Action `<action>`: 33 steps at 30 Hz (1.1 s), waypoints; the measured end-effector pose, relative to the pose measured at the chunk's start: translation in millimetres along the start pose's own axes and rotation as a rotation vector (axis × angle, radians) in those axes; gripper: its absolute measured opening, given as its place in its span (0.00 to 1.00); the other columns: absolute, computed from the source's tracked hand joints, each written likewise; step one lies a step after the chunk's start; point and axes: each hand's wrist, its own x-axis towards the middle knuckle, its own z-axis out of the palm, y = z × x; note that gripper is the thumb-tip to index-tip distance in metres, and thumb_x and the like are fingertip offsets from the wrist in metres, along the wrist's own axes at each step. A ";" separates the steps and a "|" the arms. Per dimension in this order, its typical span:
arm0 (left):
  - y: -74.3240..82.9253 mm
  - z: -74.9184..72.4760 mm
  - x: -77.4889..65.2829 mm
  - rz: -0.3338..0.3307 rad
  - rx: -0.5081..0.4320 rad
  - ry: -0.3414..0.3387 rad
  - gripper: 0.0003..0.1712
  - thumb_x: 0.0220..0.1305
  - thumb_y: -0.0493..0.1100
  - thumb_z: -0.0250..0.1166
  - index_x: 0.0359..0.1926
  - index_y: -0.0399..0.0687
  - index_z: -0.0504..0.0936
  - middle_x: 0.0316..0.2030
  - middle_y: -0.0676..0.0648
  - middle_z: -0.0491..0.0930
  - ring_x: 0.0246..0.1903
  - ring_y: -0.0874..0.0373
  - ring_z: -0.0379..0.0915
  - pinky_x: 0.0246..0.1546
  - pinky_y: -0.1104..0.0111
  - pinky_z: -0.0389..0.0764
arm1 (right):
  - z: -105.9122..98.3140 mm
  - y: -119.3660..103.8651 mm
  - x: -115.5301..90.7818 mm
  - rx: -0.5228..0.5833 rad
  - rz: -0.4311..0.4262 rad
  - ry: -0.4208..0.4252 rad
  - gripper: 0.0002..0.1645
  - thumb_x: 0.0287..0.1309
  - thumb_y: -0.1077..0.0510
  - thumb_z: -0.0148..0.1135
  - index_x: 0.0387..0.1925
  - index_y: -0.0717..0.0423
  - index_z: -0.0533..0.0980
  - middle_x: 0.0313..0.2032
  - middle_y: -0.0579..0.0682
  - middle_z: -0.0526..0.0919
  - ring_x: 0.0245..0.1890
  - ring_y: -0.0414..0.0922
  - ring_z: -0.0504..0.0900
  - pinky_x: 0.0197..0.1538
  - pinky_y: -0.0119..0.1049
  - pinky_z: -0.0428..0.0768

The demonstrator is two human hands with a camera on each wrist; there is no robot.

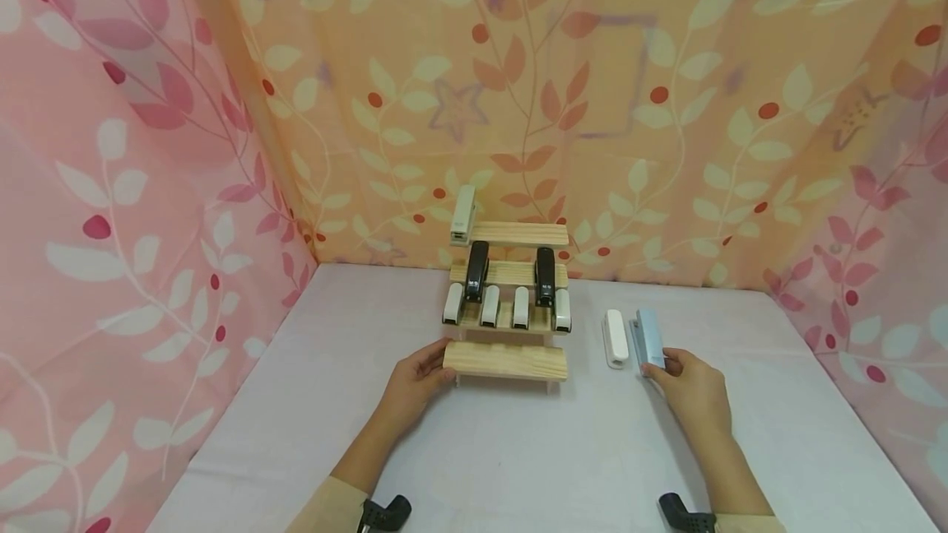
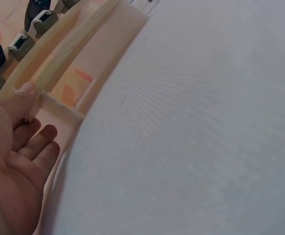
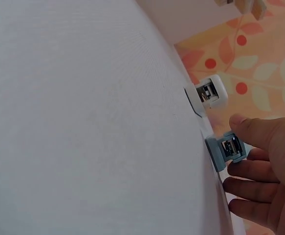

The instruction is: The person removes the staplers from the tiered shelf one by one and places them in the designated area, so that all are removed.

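Observation:
My left hand (image 1: 416, 385) grips the left end of the lowest step of a tiered wooden rack (image 1: 511, 360). In the left wrist view the thumb lies on the board's edge (image 2: 66, 54) and the other fingers are below it. On the right, my right hand (image 1: 694, 391) holds a light blue stapler (image 1: 649, 337) by its near end, with the thumb on one side and fingers on the other. The right wrist view shows this blue stapler (image 3: 231, 147) standing on the table. Just left of it is a white stapler (image 1: 615, 339).
On the rack's upper steps stand a pale stapler (image 1: 462, 216) at top left, two black staplers (image 1: 545, 276) below, and several small white staplers (image 1: 490, 306) lower down. A white cloth (image 1: 504, 451) covers the table. Leaf-patterned curtains (image 1: 415, 105) enclose the back and sides.

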 end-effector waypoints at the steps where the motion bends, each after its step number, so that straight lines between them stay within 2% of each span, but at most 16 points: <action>1: 0.2 -0.1 0.4 -0.001 0.002 0.002 0.36 0.65 0.40 0.72 0.72 0.41 0.71 0.68 0.39 0.74 0.66 0.46 0.73 0.60 0.72 0.79 | -1.2 -0.9 0.6 0.003 0.004 -0.003 0.38 0.59 0.42 0.74 0.60 0.67 0.77 0.49 0.67 0.86 0.48 0.64 0.86 0.45 0.58 0.86; 8: 2.4 -0.3 -0.5 -0.006 0.015 0.008 0.35 0.66 0.41 0.72 0.71 0.42 0.72 0.68 0.42 0.75 0.66 0.48 0.74 0.60 0.72 0.80 | -8.1 -6.6 0.2 0.035 -0.005 0.009 0.33 0.63 0.44 0.71 0.60 0.63 0.78 0.54 0.68 0.84 0.54 0.67 0.83 0.49 0.61 0.85; 14: 1.3 -0.5 -0.2 -0.012 0.022 0.008 0.34 0.66 0.41 0.72 0.71 0.45 0.73 0.68 0.44 0.75 0.66 0.49 0.74 0.61 0.72 0.79 | -26.1 -21.7 2.0 0.065 -0.044 0.027 0.31 0.69 0.43 0.65 0.63 0.59 0.77 0.57 0.65 0.83 0.60 0.67 0.78 0.59 0.67 0.77; 18: 0.2 -1.1 0.3 -0.013 0.021 0.005 0.34 0.66 0.40 0.71 0.71 0.44 0.73 0.68 0.44 0.75 0.66 0.50 0.74 0.61 0.72 0.79 | -37.5 -39.0 3.9 0.114 -0.109 0.054 0.31 0.71 0.44 0.62 0.65 0.60 0.76 0.57 0.63 0.84 0.60 0.65 0.80 0.61 0.65 0.77; 23: 0.3 -1.0 0.5 -0.009 0.037 -0.002 0.35 0.66 0.41 0.71 0.72 0.42 0.71 0.68 0.44 0.75 0.66 0.50 0.74 0.61 0.72 0.79 | -48.1 -61.3 5.5 0.161 -0.218 0.118 0.27 0.72 0.47 0.63 0.63 0.58 0.77 0.54 0.59 0.87 0.55 0.59 0.85 0.59 0.58 0.81; 28: 0.9 -0.7 0.8 -0.008 0.036 0.000 0.34 0.67 0.40 0.71 0.72 0.44 0.72 0.68 0.44 0.75 0.66 0.50 0.74 0.61 0.73 0.79 | -61.5 -89.6 9.5 0.191 -0.327 0.170 0.24 0.70 0.49 0.66 0.62 0.57 0.79 0.51 0.57 0.88 0.52 0.58 0.87 0.56 0.56 0.82; 33: 1.4 -0.8 0.4 -0.015 0.046 0.003 0.34 0.67 0.40 0.71 0.72 0.45 0.72 0.68 0.44 0.75 0.66 0.51 0.74 0.60 0.73 0.79 | -74.3 -122.5 14.5 0.218 -0.400 0.200 0.25 0.69 0.49 0.67 0.62 0.55 0.80 0.51 0.54 0.89 0.52 0.56 0.87 0.55 0.56 0.84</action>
